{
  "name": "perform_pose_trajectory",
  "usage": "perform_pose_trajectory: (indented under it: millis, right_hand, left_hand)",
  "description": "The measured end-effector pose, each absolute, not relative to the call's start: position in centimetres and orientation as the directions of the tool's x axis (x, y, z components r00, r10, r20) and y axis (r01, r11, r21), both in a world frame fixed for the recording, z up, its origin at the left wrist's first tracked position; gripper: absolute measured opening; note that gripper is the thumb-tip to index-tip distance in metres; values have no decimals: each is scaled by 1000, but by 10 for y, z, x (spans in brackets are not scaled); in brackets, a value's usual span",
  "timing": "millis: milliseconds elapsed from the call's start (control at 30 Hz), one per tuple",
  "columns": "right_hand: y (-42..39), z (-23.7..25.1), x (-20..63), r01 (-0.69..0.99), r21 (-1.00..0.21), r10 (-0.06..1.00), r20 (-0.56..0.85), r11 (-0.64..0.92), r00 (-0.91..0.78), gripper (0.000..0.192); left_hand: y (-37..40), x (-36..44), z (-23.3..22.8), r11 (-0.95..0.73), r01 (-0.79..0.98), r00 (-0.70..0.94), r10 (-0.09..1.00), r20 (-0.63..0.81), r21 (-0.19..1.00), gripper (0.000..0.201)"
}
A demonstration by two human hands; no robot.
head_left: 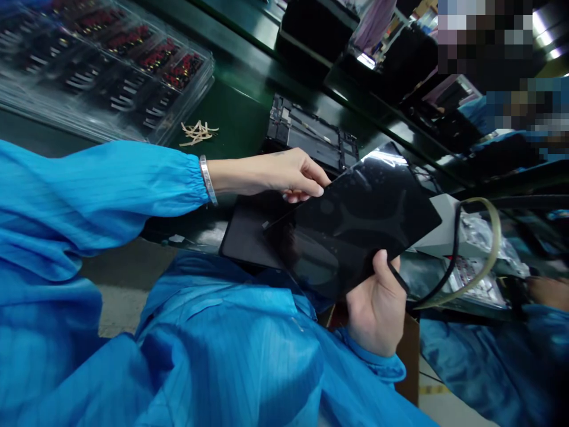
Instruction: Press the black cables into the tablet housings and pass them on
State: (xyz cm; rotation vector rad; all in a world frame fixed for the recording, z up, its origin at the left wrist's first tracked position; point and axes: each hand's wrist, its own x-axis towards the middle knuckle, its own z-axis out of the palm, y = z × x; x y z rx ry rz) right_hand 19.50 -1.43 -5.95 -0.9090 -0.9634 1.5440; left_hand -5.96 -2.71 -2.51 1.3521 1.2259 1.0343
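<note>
Glossy black panel (355,231) sits mid-frame, tilted, above a matte black slab (246,231). Right hand (377,308), lower centre-right: grip wrapped round panel's bottom edge. Left hand (284,175), centre: fingertips pinch panel's upper-left edge. Clear parts tray (106,71) upper left on green worktop (240,112).

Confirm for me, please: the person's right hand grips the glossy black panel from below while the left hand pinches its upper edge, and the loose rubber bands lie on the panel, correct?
Not quite. In the head view the rubber bands lie on the green bench beside the clear plastic tray, not on the glossy black panel. The rest holds: right hand below, left hand at the upper edge.
</note>
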Motion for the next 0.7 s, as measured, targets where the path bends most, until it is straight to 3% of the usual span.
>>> perform_pose_trajectory:
  millis: [367,700]
  right_hand:
    - [-13,-68,202,-258,-966,978,36,-19,-206,38]
    - [-21,-64,199,-231,-973,984,62,22,-168,42]
  left_hand:
    - [-23,-63,-37,-118,103,145,984,102,988,20]
    - [-20,-66,-44,-122,92,157,982,107,988,19]
